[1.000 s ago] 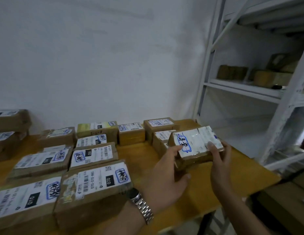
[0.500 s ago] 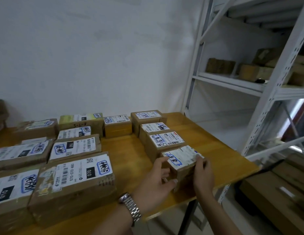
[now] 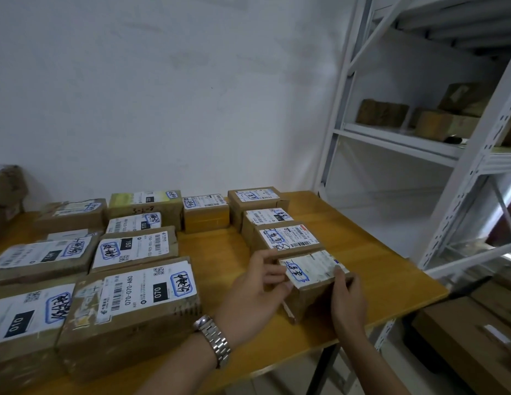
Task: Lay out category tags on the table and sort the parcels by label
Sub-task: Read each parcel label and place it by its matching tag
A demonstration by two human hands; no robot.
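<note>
A small brown parcel [image 3: 311,283] with a white label marked in blue stands on the wooden table [image 3: 371,260] near its front right edge. My left hand [image 3: 257,292] holds its left side, fingers curled against the label's corner. My right hand [image 3: 348,297] grips its right front corner. It sits at the near end of a column of three similar labelled parcels [image 3: 285,238]. Larger labelled parcels [image 3: 134,300] lie in rows to the left.
A white metal shelf rack [image 3: 459,172] stands right of the table, with brown parcels [image 3: 382,112] on its shelf. Cardboard boxes [image 3: 476,332] lie low on the right beyond the table edge. The white wall runs behind the table.
Both hands have brought the small parcel down from the air onto the table, at the near end of the right column. The view has shifted slightly.
</note>
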